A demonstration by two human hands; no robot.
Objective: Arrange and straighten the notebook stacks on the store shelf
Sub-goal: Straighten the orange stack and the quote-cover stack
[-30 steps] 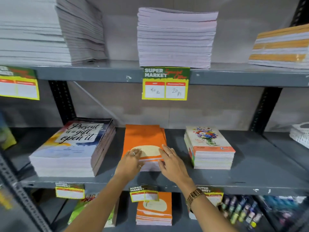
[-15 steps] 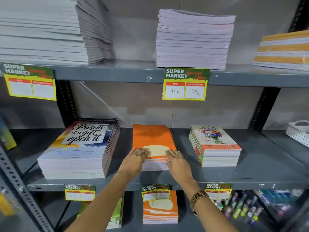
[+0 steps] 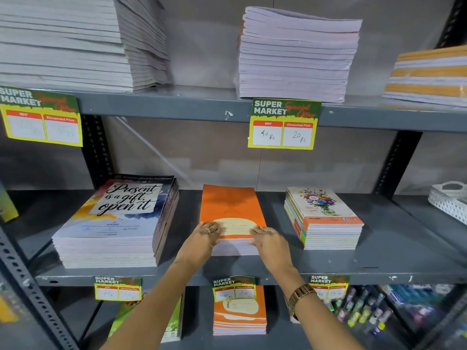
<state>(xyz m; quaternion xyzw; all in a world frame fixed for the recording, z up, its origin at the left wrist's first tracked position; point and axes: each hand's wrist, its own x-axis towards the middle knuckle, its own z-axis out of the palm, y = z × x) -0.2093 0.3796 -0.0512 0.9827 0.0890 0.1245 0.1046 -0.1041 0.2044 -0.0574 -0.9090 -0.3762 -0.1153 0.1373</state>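
Head view: I note both hands at orange stack (image 3: pixel 231 210) near edge.
Left hand (image 3: pixel 202 242): grip pressed on left corner.
Right hand (image 3: pixel 271 245): pressed on right corner.
Axis: near-to-far.

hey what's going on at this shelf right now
A person is tidying notebooks on a grey store shelf. Both hands are on the front corners of the orange notebook stack in the middle of the middle shelf: the left hand at its left front corner, the right hand at its right front corner. The "Present is a gift" stack and the floral stack sit untouched on either side.
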